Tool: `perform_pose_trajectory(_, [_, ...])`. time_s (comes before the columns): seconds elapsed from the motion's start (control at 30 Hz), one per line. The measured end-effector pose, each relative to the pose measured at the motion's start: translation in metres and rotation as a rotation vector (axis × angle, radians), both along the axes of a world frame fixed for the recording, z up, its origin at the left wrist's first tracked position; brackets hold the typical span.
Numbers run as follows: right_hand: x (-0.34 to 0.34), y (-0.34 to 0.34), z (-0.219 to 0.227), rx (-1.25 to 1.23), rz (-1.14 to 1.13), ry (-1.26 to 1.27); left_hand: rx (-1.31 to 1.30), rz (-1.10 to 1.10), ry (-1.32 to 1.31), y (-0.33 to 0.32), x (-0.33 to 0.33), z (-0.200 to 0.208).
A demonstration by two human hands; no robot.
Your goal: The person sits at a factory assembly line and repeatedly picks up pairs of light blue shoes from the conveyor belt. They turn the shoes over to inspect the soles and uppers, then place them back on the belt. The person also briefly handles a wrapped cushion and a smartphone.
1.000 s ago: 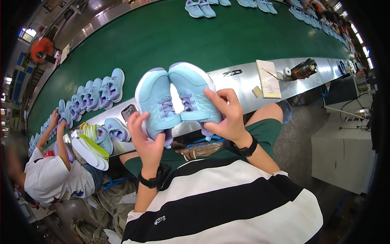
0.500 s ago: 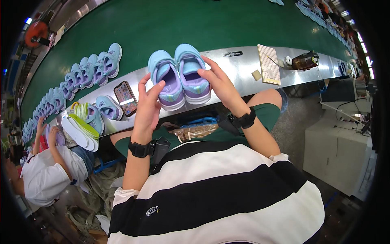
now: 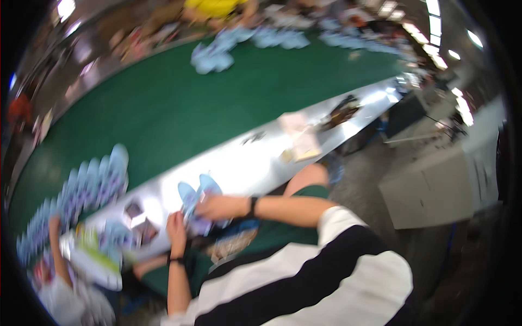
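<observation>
Light-blue shoes [image 3: 187, 195], two side by side, sit over the metal ledge [image 3: 244, 171], long axes running away from the person, rounded ends toward the green belt [image 3: 157, 119]. The right hand [image 3: 220, 207] curls over them, the left hand [image 3: 175, 231] half-closed beside; blur hides either grip. One pale board [image 3: 300, 136], one dark bottle [image 3: 345, 112] lie rightward.
</observation>
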State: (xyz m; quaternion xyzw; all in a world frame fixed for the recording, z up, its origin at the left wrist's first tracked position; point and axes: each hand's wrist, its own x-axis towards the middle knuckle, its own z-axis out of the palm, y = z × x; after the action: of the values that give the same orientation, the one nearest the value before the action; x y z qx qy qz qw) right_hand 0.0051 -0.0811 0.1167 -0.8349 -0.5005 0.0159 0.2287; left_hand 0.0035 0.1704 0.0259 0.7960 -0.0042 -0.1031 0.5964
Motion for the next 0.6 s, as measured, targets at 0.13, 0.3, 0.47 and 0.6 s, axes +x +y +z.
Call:
perform_pose_trajectory(0.13, [0.025,-0.007,0.008,-0.142,0.092,-0.485,0.148,0.005,-0.373,-0.018,0.007,0.001])
perform_pose_trajectory(0.3, [0.016,-0.022,0.053,0.058,-0.276,-0.389,-0.038,0.063,-0.213,-0.026,0.009,0.001])
perform_pose_trajectory(0.47, [0.014,-0.022,0.063,0.291,-0.725,-0.05,0.36,-0.028,-0.289,-0.025,0.011,-0.006])
perform_pose_trajectory(0.6, [0.085,-0.045,0.075,0.37,-0.984,-0.078,0.108,0.02,-0.412,-0.028,0.007,-0.003])
